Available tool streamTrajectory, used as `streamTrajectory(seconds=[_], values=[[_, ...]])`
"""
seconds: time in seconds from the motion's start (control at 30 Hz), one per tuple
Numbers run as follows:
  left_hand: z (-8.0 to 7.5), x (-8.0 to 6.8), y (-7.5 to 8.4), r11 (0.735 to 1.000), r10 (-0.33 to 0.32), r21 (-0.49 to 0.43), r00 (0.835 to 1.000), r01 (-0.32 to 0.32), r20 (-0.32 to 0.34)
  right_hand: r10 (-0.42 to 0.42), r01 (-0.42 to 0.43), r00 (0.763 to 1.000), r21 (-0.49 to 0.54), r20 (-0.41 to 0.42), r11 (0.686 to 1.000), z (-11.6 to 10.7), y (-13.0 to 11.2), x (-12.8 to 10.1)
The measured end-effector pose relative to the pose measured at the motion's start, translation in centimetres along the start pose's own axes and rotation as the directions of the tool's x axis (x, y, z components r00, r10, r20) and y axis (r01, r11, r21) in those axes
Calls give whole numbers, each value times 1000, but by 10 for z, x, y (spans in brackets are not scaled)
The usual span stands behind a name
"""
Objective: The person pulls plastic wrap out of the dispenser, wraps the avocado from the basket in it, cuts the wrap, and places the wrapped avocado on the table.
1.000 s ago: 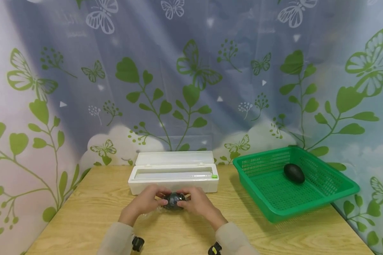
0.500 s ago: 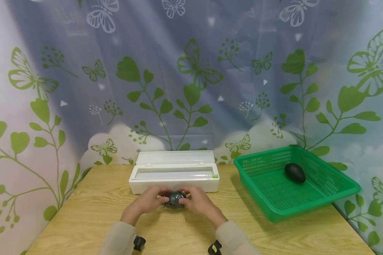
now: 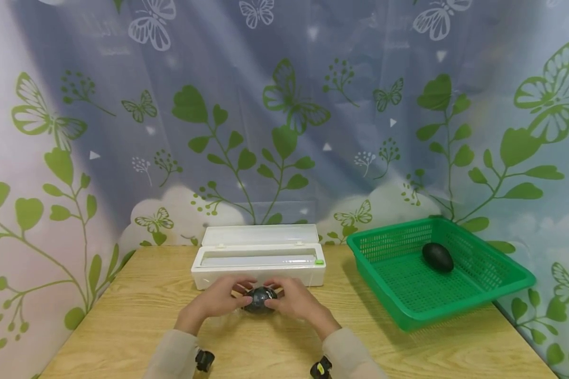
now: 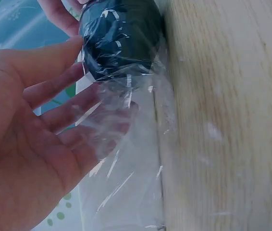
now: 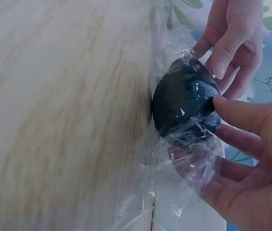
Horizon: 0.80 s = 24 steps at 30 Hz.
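The left hand [image 3: 219,297] and the right hand [image 3: 295,297] held 1 dark oval thing [image 3: 259,302] between them, 1 hand at each end, so neither was nearer. Each thumb pressed against its surface; the fingers reached round toward the far side, bent and slightly apart, with clear film [image 4: 168,113] over some of them. The thing's long axis ran left to right, from hand to hand, and the film trailed loose past both ends along that line. Underneath was the wooden table [image 3: 137,326]. Just beyond the fingertips stood a white box [image 3: 201,278], lid up, parallel to that axis. Well apart, on the right hand's side, sat a green basket [image 3: 379,284] with a 2nd dark oval [image 3: 438,257] lying slantwise on its floor. Behind everything hung a butterfly-patterned curtain [image 3: 237,63].
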<state>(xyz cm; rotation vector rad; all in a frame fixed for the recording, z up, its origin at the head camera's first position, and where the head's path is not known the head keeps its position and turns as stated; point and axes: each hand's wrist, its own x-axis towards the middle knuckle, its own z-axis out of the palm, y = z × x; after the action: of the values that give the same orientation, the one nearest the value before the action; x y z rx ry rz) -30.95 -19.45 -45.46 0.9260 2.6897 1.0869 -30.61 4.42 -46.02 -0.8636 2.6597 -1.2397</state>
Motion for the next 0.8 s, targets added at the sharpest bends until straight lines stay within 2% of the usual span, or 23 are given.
streamTrajectory(seconds=[0.23, 0.43, 0.8], values=[[0, 1, 4, 999, 40, -17, 999, -40, 13, -41, 41, 999, 7, 34, 999, -1, 1, 0], [1, 0, 5, 998, 53, -33, 998, -52, 31, -13, 12, 998, 19, 65, 1000, -1, 1, 0], [5, 2, 4, 1000, 4, -19, 1000, -3, 31, -18, 20, 999, -26, 47, 999, 2, 4, 1]])
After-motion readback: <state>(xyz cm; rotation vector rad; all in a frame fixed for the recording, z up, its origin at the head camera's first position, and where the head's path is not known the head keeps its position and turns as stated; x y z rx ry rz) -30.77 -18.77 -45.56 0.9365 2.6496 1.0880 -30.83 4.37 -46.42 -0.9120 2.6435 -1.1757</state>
